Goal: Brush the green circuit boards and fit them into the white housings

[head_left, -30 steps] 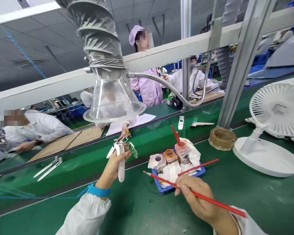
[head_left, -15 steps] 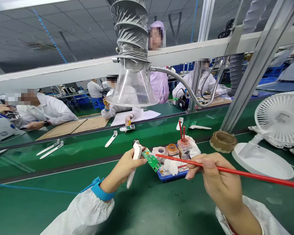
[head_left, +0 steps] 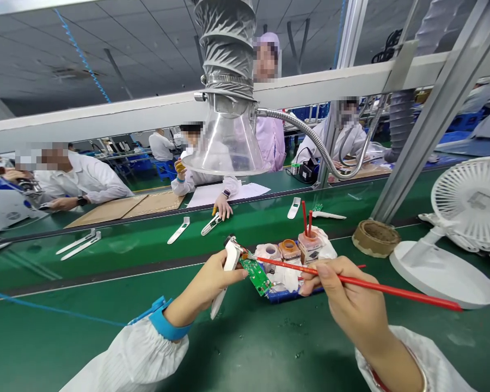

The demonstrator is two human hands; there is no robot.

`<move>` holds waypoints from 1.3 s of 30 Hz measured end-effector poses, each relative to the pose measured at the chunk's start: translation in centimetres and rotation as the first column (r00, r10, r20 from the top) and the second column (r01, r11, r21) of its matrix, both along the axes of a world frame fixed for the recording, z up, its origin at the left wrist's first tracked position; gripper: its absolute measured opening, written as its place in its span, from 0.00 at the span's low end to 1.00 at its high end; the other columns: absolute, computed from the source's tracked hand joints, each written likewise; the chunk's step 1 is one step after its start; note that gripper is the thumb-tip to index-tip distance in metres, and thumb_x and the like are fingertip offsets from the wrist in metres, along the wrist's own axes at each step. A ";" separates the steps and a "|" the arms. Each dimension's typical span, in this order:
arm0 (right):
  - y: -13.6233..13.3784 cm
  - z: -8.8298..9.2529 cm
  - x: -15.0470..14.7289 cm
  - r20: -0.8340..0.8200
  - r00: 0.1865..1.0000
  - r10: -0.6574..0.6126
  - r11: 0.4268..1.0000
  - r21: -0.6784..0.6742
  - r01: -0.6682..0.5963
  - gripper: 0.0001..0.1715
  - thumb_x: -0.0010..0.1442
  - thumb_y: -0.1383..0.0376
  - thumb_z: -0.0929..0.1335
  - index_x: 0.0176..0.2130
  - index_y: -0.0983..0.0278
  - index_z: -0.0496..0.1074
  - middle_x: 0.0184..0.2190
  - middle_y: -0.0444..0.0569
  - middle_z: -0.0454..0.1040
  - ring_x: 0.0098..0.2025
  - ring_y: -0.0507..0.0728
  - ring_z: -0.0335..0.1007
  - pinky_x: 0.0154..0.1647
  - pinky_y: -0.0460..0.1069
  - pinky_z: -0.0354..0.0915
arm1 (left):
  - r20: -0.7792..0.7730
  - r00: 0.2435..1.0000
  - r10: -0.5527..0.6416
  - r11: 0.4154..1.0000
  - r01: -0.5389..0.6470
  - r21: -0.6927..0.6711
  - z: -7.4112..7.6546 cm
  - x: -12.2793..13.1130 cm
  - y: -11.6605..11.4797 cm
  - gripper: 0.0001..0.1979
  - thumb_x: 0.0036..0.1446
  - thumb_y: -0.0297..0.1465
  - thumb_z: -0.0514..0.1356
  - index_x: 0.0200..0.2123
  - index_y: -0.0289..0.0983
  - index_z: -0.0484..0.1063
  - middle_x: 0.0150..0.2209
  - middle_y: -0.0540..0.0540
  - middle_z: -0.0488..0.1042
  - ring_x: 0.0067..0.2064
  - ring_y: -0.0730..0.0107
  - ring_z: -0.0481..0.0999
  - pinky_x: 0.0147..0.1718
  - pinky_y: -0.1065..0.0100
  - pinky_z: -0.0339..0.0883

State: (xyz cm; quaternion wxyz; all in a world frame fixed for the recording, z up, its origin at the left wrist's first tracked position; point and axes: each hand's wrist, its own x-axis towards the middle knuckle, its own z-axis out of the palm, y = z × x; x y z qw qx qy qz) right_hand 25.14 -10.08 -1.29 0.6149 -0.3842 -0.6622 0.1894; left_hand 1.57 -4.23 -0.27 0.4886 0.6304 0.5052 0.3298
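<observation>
My left hand (head_left: 212, 280) is closed on a white plastic handle (head_left: 230, 260), held slanted, with a green circuit board (head_left: 258, 276) attached at its upper end. A blue strap circles that wrist. Between the fingers of my right hand (head_left: 347, 296) is a long red brush (head_left: 367, 285); its tip meets or nearly meets the upper part of the board. Just behind the board, a blue tray (head_left: 283, 297) carries small bottles (head_left: 289, 249), white tissue (head_left: 286, 276) and upright red sticks (head_left: 307, 218).
A brown tape roll (head_left: 376, 238) and a white fan (head_left: 467, 212) stand at right. Beyond the tray, white parts (head_left: 178, 231) lie on the green belt (head_left: 134, 247). A clear fume hood (head_left: 228, 144) hangs above. Several people sit or stand opposite, one person's hand (head_left: 222, 208) reaching onto the belt.
The view has shifted slightly. My right hand has moved left and the brush with it. The white parts on the belt have slid left. The person's hand opposite has opened over a part.
</observation>
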 end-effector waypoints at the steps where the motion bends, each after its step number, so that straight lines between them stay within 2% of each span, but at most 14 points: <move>1: -0.2 0.1 0.0 0.022 1.000 -0.011 1.000 0.020 0.010 0.13 0.64 0.68 0.61 0.29 0.61 0.69 0.23 0.42 0.73 0.30 0.51 0.72 0.31 0.43 0.68 | -0.002 1.000 -0.010 1.000 0.010 0.005 0.0 0.0 -0.1 0.16 0.45 0.32 0.64 0.40 0.35 0.70 0.33 0.49 0.68 0.34 0.69 0.64 0.34 0.68 0.56; 10: -0.9 1.2 0.3 0.082 0.994 -0.067 0.990 0.132 0.056 0.14 0.63 0.72 0.61 0.28 0.61 0.70 0.24 0.42 0.73 0.30 0.50 0.71 0.32 0.43 0.68 | -0.008 1.000 0.005 1.000 -0.005 0.008 0.5 0.1 -0.4 0.14 0.44 0.32 0.64 0.37 0.36 0.71 0.25 0.54 0.65 0.27 0.73 0.60 0.28 0.70 0.54; 15: -0.8 1.2 0.4 0.084 0.993 -0.088 0.986 0.146 0.075 0.13 0.62 0.73 0.61 0.30 0.62 0.70 0.22 0.43 0.73 0.28 0.52 0.71 0.31 0.45 0.68 | 0.028 1.000 -0.015 1.000 0.015 -0.003 0.4 0.0 -0.4 0.15 0.44 0.32 0.63 0.38 0.36 0.71 0.29 0.50 0.67 0.31 0.70 0.63 0.31 0.70 0.55; 19: -0.9 1.3 1.0 0.113 0.990 -0.089 0.983 0.169 0.069 0.12 0.61 0.73 0.62 0.30 0.62 0.70 0.24 0.43 0.73 0.29 0.51 0.71 0.33 0.45 0.68 | 0.026 1.000 -0.007 0.999 0.008 -0.039 0.4 -0.2 -0.3 0.14 0.44 0.33 0.64 0.37 0.36 0.70 0.29 0.51 0.64 0.30 0.71 0.60 0.29 0.70 0.53; 24: -1.5 2.0 2.2 0.289 0.956 0.044 0.981 0.170 -0.096 0.11 0.60 0.75 0.60 0.37 0.62 0.68 0.30 0.45 0.73 0.35 0.53 0.72 0.36 0.45 0.68 | 0.046 0.999 0.005 0.992 0.000 -0.126 0.7 -0.3 -0.2 0.15 0.43 0.32 0.65 0.36 0.36 0.70 0.27 0.53 0.62 0.28 0.74 0.58 0.28 0.70 0.51; 28: -1.5 2.4 2.2 0.393 0.908 0.143 0.959 0.170 -0.225 0.11 0.59 0.75 0.61 0.40 0.63 0.65 0.32 0.46 0.73 0.38 0.52 0.72 0.38 0.44 0.68 | 0.048 0.999 -0.005 0.991 0.011 -0.131 0.8 -0.1 -0.3 0.15 0.42 0.31 0.65 0.36 0.35 0.71 0.27 0.53 0.64 0.28 0.73 0.59 0.28 0.70 0.52; 34: -1.1 2.4 1.8 0.517 0.841 0.158 0.958 0.125 -0.257 0.10 0.61 0.73 0.60 0.41 0.61 0.64 0.35 0.46 0.73 0.41 0.54 0.71 0.38 0.45 0.68 | 0.054 0.997 -0.048 0.994 0.053 -0.095 0.6 -0.2 -0.3 0.15 0.42 0.30 0.65 0.37 0.36 0.72 0.32 0.50 0.69 0.33 0.69 0.64 0.33 0.69 0.56; 39: -1.1 2.3 2.0 0.542 0.827 0.147 0.953 0.148 -0.266 0.11 0.61 0.74 0.60 0.42 0.61 0.63 0.35 0.46 0.73 0.41 0.54 0.72 0.39 0.45 0.68 | -0.017 0.999 -0.048 0.996 0.046 -0.071 0.2 -0.8 -0.3 0.15 0.44 0.32 0.64 0.38 0.36 0.72 0.33 0.49 0.69 0.32 0.69 0.63 0.30 0.69 0.54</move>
